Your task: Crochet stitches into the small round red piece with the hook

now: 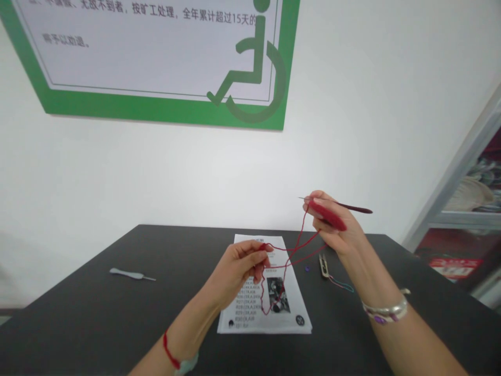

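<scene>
My left hand (243,263) is closed in a pinch on red yarn (294,249), above a printed sheet. Strands stretch from these fingers across to my right hand (337,222), and one loop hangs down over the paper. Raised higher, my right hand is wrapped round a thin crochet hook (355,208) with a dark handle, its fine tip pointing left. The same hand also holds an oblong red piece (327,215); whether it is crocheted work or wound yarn I cannot tell. The fingertips of my left hand partly hide the yarn there.
Printed pattern sheets (270,326) lie on the black table (164,318). Yarn snips (324,266) with a cord and a small purple item (307,269) lie to their right. A grey-handled hook tool (132,274) is at left. Behind stands a white wall with a green-framed sign (164,112).
</scene>
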Action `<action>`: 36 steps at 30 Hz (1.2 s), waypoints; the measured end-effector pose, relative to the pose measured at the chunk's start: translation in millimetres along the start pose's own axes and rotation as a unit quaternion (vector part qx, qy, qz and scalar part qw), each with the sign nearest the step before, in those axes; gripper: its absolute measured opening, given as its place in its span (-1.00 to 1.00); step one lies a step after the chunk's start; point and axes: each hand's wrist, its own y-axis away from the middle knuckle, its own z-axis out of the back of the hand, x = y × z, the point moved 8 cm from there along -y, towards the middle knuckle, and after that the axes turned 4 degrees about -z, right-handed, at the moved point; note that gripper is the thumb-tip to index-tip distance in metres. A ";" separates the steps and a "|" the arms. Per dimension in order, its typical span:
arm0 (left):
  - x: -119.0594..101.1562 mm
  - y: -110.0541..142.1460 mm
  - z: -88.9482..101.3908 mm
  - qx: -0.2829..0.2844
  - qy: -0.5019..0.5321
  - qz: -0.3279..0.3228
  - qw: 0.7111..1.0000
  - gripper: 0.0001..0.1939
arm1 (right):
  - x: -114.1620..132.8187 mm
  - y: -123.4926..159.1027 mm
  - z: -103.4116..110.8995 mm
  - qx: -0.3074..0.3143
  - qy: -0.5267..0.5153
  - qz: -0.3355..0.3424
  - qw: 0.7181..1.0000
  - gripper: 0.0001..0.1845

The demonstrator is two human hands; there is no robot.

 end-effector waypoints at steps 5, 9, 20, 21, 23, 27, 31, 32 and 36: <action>-7.1 -1.7 0.7 -0.003 -0.057 -0.025 0.998 -0.76 | -21.6 16.8 8.0 0.020 0.064 -0.004 0.998 -0.90; -16.3 -3.6 -4.9 0.012 -0.195 -0.048 0.979 -0.79 | -38.6 30.8 -4.1 0.056 0.225 0.033 0.972 -0.94; -13.8 -8.0 -16.2 0.086 -0.296 -0.058 0.949 -0.73 | -43.4 61.9 -52.7 0.122 0.456 0.288 0.833 -0.75; -13.1 -8.1 -16.7 0.092 -0.294 -0.054 0.950 -0.73 | -44.4 62.2 -53.5 0.127 0.460 0.289 0.830 -0.75; -12.0 -8.0 -16.0 0.095 -0.287 -0.046 0.952 -0.77 | -44.7 63.1 -54.2 0.125 0.467 0.297 0.824 -0.75; -20.0 -5.7 -5.3 0.029 -0.278 -0.091 0.956 -0.89 | -43.9 63.4 -53.0 0.103 0.470 0.300 0.824 -0.77; -35.0 1.3 -11.2 0.024 -0.395 -0.201 0.896 -0.94 | -45.4 63.0 -53.7 0.102 0.476 0.288 0.824 -0.80; -38.4 3.2 -14.9 0.029 -0.431 -0.228 0.873 -0.91 | -45.6 63.3 -54.5 0.105 0.479 0.289 0.822 -0.80; -49.2 9.1 -24.0 0.023 -0.514 -0.305 0.801 -0.87 | -43.6 65.4 -57.8 0.107 0.479 0.306 0.816 -0.81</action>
